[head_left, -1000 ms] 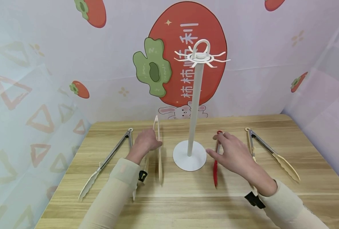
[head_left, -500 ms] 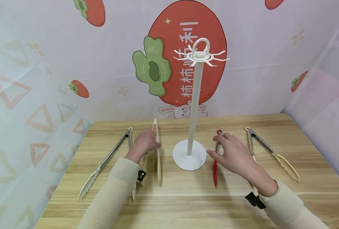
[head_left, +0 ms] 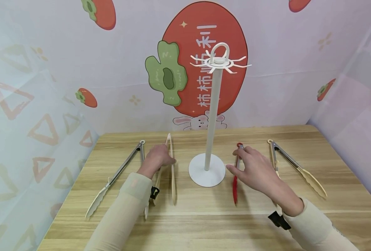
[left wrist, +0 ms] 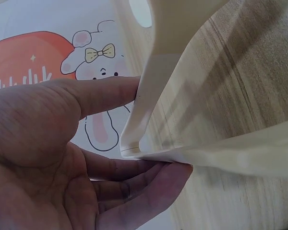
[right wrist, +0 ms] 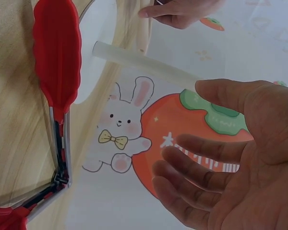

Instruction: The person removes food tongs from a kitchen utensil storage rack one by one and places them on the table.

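My left hand (head_left: pixel 158 157) is at a pair of cream tongs (head_left: pixel 173 184), left of the white stand. In the left wrist view the thumb presses one arm of these tongs (left wrist: pixel 145 103) and the fingertips bear on the other, so the pair is pinched near its joined end. The arms spread apart in a V. Over red tongs (head_left: pixel 235 190) hovers my right hand (head_left: pixel 255 170), its fingers loosely bent. In the right wrist view that hand (right wrist: pixel 230 167) holds nothing, and the red-headed tongs (right wrist: pixel 57 57) stand spread beside it.
Between the hands rises a white stand (head_left: pixel 215 115) with a ring of hooks on top and a round base (head_left: pixel 198 179). Steel tongs with pale tips (head_left: pixel 122 170) lie at the left, partly behind my sleeve. Yellow-tipped steel tongs (head_left: pixel 293 162) lie spread at the right.
The joined end of the cream tongs has come down slightly and a little to the left, while the left hand has shifted only slightly. My right hand stays nearly still above the red tongs.
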`<state>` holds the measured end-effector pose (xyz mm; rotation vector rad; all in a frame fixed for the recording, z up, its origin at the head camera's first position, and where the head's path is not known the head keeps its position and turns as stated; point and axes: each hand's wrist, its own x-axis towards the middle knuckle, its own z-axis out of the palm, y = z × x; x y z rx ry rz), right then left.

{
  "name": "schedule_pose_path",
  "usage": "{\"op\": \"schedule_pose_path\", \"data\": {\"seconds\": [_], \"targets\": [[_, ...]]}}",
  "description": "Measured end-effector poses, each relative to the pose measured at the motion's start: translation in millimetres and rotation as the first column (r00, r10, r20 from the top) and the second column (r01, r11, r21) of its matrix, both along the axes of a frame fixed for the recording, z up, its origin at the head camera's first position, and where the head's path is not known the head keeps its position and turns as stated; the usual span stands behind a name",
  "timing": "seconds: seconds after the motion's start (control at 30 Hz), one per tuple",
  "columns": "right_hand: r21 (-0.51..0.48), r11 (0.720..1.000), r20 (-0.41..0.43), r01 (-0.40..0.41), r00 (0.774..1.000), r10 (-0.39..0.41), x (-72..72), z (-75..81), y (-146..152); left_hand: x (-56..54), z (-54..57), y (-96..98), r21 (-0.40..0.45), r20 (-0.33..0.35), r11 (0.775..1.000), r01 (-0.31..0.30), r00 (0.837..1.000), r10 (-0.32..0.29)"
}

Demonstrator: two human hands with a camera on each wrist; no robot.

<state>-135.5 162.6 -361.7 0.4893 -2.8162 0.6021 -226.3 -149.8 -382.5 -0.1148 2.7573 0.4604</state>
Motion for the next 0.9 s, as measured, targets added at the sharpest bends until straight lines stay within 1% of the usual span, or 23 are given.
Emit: {"op": "schedule_pose_path", "data": {"seconds": [0.53,0.9], "targets": [[0.015,1.0,0.025,0.009,1.0,-0.009,0.0,0.2,-1.5,0.4,-2.3,-0.2,0.013,0.011,1.0,-0.024,1.0,0.024],[0.014,1.0,0.047,0.018,0.999,-0.019,0.0,1.8,-3.0,-0.9,-6.2,0.0,0.016,0.025,0.999,-0.031,0.999,0.031]]}}
